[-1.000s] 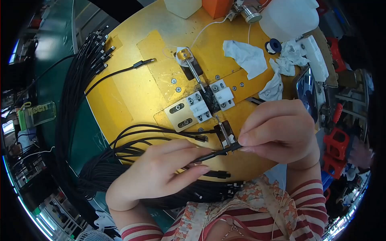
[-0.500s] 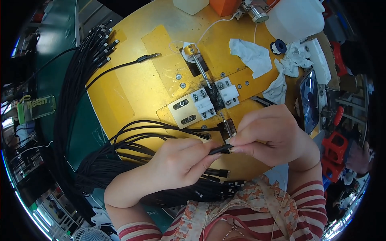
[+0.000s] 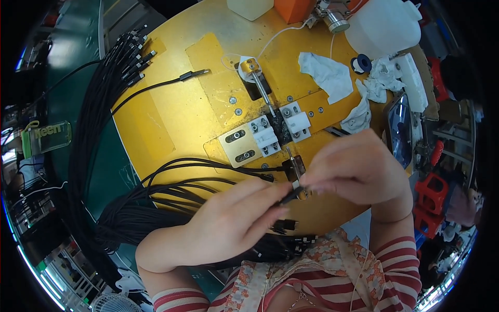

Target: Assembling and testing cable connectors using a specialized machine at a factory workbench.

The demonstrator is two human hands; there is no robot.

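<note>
My left hand [image 3: 234,218] is closed in a pinch around a black cable connector [image 3: 291,196], tilted with its pale tip up and to the right. Close by that tip, my right hand [image 3: 358,169] has its fingers drawn together; they are blurred, and what they may hold cannot be made out. Just beyond the fingertips, a slim metal rod [image 3: 292,156] stands at a dark slot in the golden work plate [image 3: 171,119]. Farther off are a white clamp block [image 3: 266,139] and a second white block [image 3: 297,122], with a soldering-tip-like rod [image 3: 264,92] pointing between them.
Bundled black cables [image 3: 125,223] lie to the left and beneath my left arm. One separate cable end [image 3: 193,75] rests on the plate. White cloths [image 3: 327,75], a wire spool [image 3: 360,64], a phone [image 3: 399,130] and a translucent jug [image 3: 382,26] occupy the right side.
My left hand has turned and shifted slightly right, so the connector now tilts more steeply. My right hand's fingers have moved up a little and blurred.
</note>
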